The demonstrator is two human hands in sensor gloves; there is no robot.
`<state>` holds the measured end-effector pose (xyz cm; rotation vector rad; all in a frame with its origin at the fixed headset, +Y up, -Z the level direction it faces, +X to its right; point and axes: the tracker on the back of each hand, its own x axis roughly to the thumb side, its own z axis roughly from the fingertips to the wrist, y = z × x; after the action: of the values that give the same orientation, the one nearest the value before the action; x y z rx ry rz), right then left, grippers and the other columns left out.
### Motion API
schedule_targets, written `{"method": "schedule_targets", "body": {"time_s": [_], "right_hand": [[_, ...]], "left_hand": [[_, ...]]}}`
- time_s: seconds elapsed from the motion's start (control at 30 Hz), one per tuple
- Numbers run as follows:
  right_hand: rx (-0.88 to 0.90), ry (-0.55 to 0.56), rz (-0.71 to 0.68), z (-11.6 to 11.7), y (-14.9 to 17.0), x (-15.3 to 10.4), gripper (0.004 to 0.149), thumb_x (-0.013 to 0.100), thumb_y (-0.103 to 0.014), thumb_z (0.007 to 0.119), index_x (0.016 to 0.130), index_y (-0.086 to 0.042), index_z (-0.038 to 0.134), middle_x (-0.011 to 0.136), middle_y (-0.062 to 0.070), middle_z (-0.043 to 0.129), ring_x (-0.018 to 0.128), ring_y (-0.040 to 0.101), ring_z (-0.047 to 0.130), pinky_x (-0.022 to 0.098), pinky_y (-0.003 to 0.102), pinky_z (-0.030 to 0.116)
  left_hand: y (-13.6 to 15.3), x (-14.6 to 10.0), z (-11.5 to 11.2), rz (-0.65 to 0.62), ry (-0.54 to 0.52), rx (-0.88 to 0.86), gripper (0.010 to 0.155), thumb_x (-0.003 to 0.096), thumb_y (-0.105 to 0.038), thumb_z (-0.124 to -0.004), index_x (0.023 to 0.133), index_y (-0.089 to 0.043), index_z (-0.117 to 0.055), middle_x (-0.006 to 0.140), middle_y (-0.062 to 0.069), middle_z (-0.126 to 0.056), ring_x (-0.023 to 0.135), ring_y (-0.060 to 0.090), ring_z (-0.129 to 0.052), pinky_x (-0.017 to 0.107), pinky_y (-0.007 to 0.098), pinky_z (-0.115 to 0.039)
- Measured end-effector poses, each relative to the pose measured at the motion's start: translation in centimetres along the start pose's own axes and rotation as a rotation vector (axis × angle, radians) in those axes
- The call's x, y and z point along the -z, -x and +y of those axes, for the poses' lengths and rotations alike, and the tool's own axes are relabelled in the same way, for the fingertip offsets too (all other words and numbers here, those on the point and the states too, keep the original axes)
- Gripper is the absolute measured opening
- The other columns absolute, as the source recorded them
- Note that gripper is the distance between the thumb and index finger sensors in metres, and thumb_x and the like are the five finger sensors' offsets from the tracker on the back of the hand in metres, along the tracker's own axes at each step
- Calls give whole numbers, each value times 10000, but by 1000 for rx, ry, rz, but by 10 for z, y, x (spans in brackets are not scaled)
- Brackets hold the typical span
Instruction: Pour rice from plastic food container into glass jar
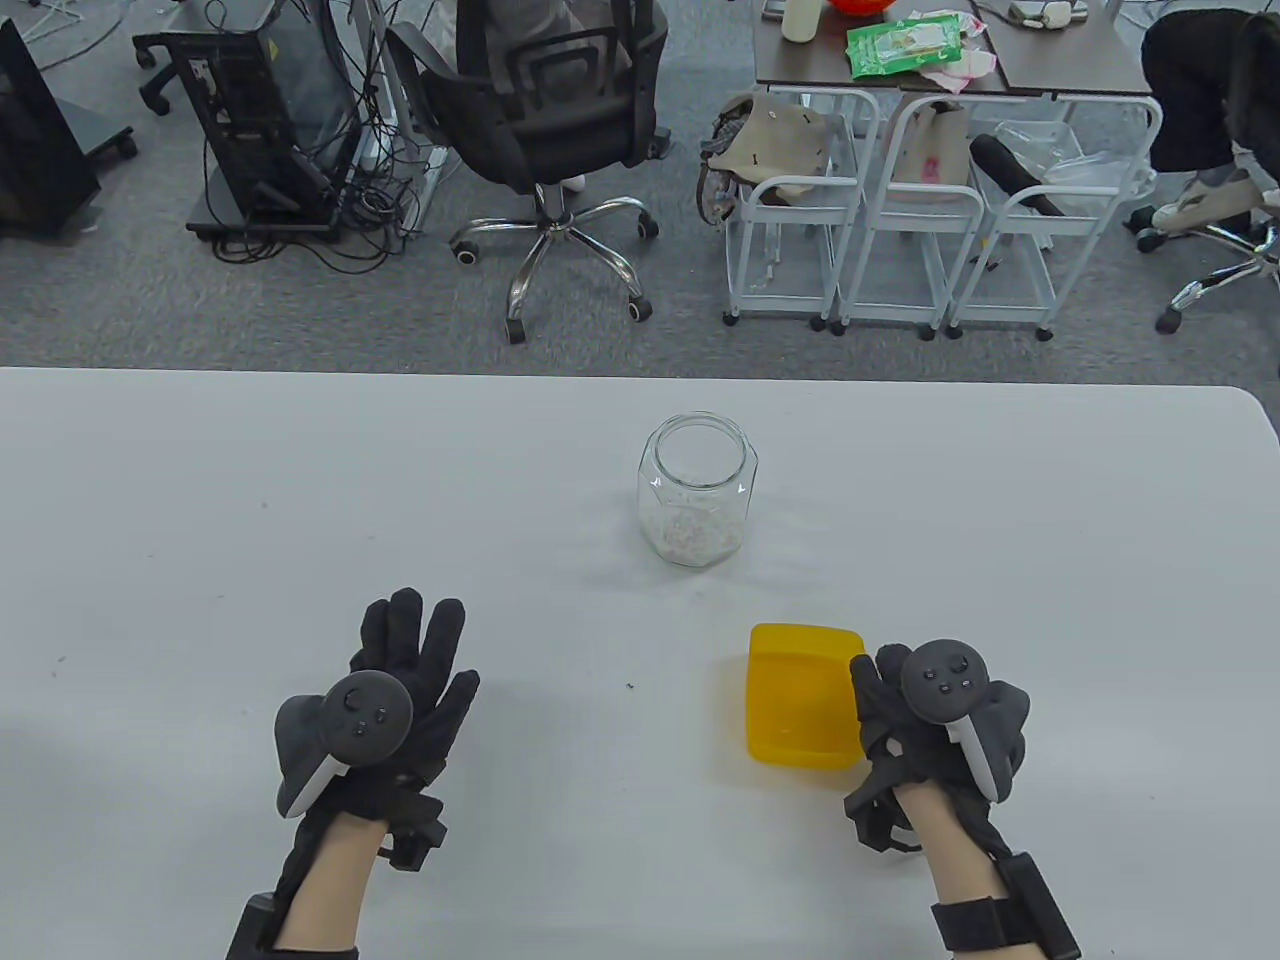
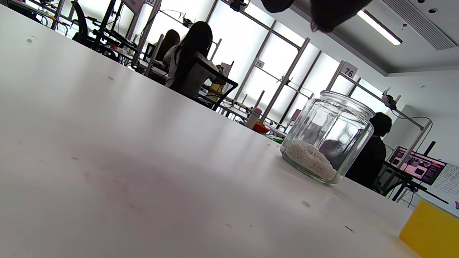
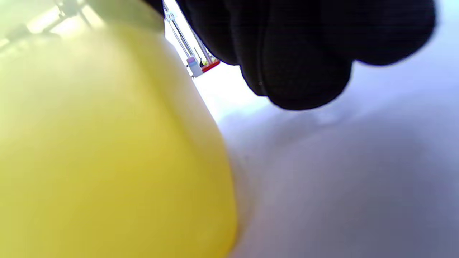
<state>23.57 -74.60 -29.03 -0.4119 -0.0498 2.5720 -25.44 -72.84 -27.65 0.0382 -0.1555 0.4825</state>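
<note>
Clear faceted glass jar point(image 1: 697, 492) upright mid white table point(image 1: 200, 560), white rice point(image 2: 311, 159) in bottom. Yellow plastic food container point(image 1: 803, 695) near right edge, right hand point(image 1: 935, 725) grip at its side; contact unclear. Left hand point(image 1: 395, 690) flat, fingers spread, holding nothing.

Glass jar point(image 1: 698, 490) centre of worktop point(image 1: 200, 520), rice point(image 2: 311, 159) inside; plastic food container point(image 1: 803, 708) near-right of jar, apart.

Bare table point(image 1: 250, 520) lies left of the jar point(image 1: 697, 490) — yellow container point(image 1: 800, 700) sits near-right, apart.
</note>
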Motion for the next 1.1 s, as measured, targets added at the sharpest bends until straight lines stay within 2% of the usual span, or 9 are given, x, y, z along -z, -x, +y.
{"method": "schedule_targets", "body": {"time_s": [0.17,0.33,0.47,0.57,0.8,1.1], "right_hand": [[12,120,-59,-20,-1,-4,617,588,-440,666,1027,-7,698,894,290,833,610,493,958,385,530,814],[2,195,-112,-33,1,-5,606,588,-420,661,1068,-51,659,1009,255,766,815,539,843,498,588,753],[-39,244,-169,-41,0,-7,609,587,-429,659,1113,-129,598,1112,173,686,1012,505,636,670,622,560],[-84,264,-227,-43,-2,-8,645,583,-446,652,1147,-169,506,1176,133,570,1083,474,491,702,625,498],[-138,258,-249,-39,-1,-5,700,582,-478,635,1170,-223,355,1230,78,351,1128,434,267,737,627,390],[-160,200,-232,-32,3,-1,703,580,-481,641,1169,-219,361,1229,91,337,1125,437,254,735,635,368]], "left_hand": [[0,0,0,-3,-1,2,667,570,-541,-535,1178,-348,-339,1257,146,-188,1123,439,-187,764,661,-390],[0,0,0,-3,-6,0,667,571,-540,-535,1178,-347,-339,1257,148,-188,1123,438,-187,764,661,-390],[1,-1,1,-4,-13,2,669,570,-541,-535,1178,-347,-337,1257,145,-188,1123,438,-186,764,661,-386],[1,-1,1,-3,-13,0,669,570,-540,-535,1178,-346,-337,1257,146,-185,1124,434,-183,765,661,-380],[3,-1,3,-2,-24,-4,669,571,-540,-534,1179,-344,-338,1256,142,-175,1123,430,-173,766,661,-362],[3,-2,3,-2,-21,-1,667,570,-540,-534,1178,-346,-339,1256,140,-175,1124,429,-172,766,661,-361]]}}
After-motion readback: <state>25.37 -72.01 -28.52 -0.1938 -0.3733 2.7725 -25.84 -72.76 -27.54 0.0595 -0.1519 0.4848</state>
